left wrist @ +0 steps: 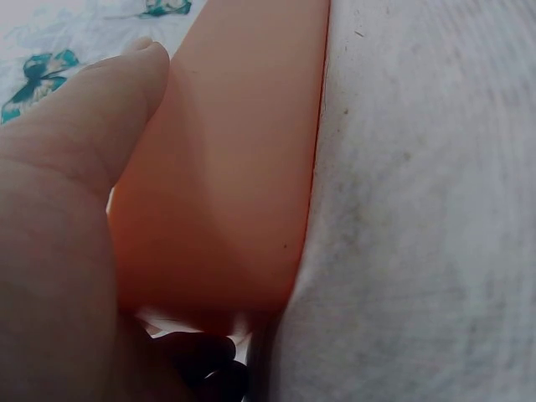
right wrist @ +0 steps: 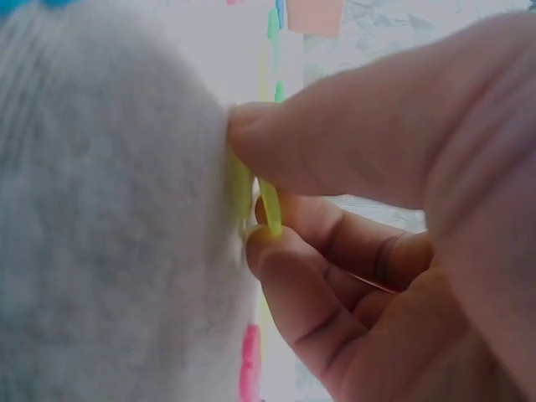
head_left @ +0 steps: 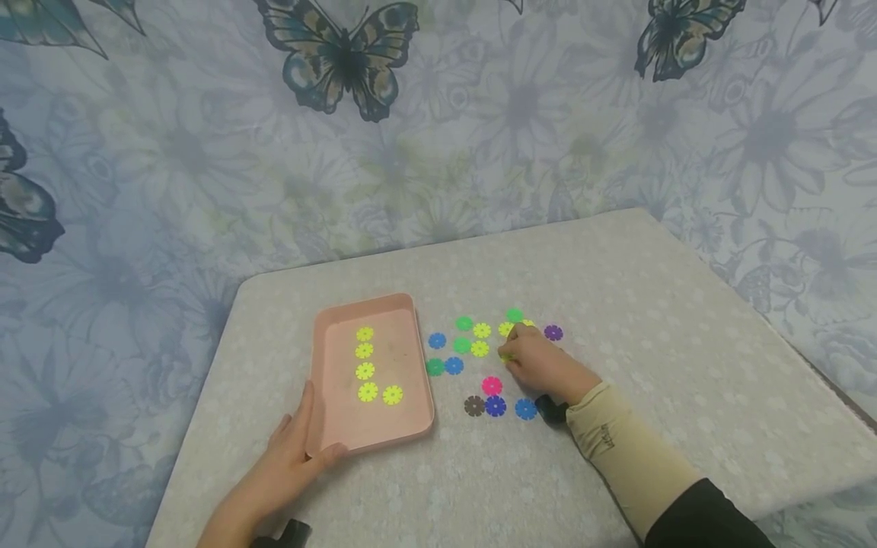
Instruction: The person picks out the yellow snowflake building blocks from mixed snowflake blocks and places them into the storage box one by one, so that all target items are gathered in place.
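Observation:
A shallow pink tray [head_left: 406, 358] lies on the left of the table, and my left hand [head_left: 288, 464] holds its near-left corner, thumb on the near edge and fingers along the left side. Several yellow notched discs [head_left: 365, 371] form an L shape inside it. To the right of the tray, my right hand [head_left: 544, 365] pinches a yellow notched disc [right wrist: 270, 209] between thumb and fingertips, just at the tabletop. Around that hand lie loose discs: green [head_left: 464, 323], yellow [head_left: 482, 330], blue [head_left: 454, 366], pink [head_left: 492, 386], grey [head_left: 474, 406] and purple [head_left: 553, 332].
A pale patterned cloth covers the table [head_left: 658, 320]. Behind it rises a wall [head_left: 438, 167] printed with flowers and butterflies. A dark blue disc [head_left: 495, 406] and a lighter blue disc [head_left: 526, 409] lie close to the right wrist.

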Tool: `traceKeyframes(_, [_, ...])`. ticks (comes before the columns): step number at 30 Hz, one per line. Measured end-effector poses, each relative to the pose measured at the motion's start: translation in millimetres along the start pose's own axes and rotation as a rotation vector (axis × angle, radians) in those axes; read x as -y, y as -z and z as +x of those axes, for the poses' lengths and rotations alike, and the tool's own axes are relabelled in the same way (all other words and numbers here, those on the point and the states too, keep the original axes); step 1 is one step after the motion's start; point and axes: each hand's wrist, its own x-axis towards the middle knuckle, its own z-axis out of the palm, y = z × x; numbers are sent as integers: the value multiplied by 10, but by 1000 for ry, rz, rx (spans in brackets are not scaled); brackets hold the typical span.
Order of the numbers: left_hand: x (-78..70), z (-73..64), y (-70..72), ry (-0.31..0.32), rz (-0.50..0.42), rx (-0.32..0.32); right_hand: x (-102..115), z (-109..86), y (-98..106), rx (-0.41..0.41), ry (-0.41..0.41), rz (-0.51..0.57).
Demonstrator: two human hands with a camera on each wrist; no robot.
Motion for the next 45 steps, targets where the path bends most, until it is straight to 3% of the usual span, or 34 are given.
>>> traceKeyframes(6, [6, -3, -5, 6, -18, 13, 10, -34, 8, 37, -110, 113])
traceKeyframes(15, [-17, -3, 14, 49, 4, 23, 32, -27, 121, 10, -151, 160])
traceKeyframes(19, [-17, -23, 32, 63, -5, 34, 109, 54, 200, -51, -56, 152])
traceKeyframes(23, [-2, -44, 60, 60, -2, 34, 325, 223, 267, -65, 43, 180])
traceKeyframes(29, [34, -45, 93, 86, 10, 41, 886, 607, 325, -71, 87, 267])
traceKeyframes(34, [30, -24, 115, 57, 24, 33, 1264, 976, 207, -64, 105, 310])
traceKeyframes(40, [33, -10, 76, -4, 42, 17, 1389, 1311, -38, -26, 83, 351])
traceKeyframes(45, [11, -16, 72, 4, 56, 14, 1387, 1449, -205, -4, 91, 346])
